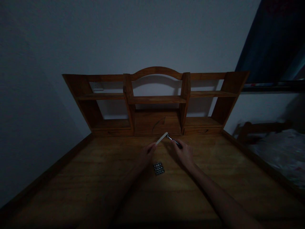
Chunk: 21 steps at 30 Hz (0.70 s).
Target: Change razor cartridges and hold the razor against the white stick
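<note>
Centrally, above the surface point(214, 162) and toward its back edge, the left hand point(145, 155) pinches a pale strip point(161, 139), fingers closed on its near end; the right hand point(185, 153) has fingers wrapped around a dark-handled tool point(175, 141), tip beside the strip's far end, contact unclear. A dark case point(159, 169) lies nearer the front edge.

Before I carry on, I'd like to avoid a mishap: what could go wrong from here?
The dark-handled tool in the right hand has its metal tip at or very near the far end of the pale stick in the left hand, so it might slip off. The small dark item sits on the desk near the left hand, where a bump could shift it. The light is dim, so contact may be hard to judge.
</note>
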Motion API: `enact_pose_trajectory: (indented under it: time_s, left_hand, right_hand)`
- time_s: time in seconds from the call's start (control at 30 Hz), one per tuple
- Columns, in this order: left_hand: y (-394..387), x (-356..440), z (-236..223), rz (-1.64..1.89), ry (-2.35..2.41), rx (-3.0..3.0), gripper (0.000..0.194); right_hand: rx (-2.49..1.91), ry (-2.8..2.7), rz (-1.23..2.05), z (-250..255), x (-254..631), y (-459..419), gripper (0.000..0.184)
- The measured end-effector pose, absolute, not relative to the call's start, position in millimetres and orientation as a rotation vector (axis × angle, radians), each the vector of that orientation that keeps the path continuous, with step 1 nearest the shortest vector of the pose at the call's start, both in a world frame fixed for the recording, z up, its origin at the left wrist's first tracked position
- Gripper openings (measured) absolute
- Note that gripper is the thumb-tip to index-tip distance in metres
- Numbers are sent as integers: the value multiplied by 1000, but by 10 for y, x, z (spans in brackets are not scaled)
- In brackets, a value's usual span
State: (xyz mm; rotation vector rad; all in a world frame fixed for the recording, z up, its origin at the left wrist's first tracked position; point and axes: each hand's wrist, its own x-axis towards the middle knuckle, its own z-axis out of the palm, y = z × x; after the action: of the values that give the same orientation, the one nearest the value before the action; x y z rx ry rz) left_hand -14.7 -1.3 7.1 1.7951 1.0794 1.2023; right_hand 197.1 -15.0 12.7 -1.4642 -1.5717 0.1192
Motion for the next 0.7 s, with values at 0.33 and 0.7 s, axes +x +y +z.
enact_pose_trajectory:
  time_s: [0.33,0.7]
  left_hand:
    - [-30,-134,56,1183,1201,1839,43]
    - [-35,-192,140,1136,1270,1982,42]
  right_hand:
    - [-1487,-1626,85,125,1963,-159,42]
    - [-1533,-1606,65,115,1975,-153,44]
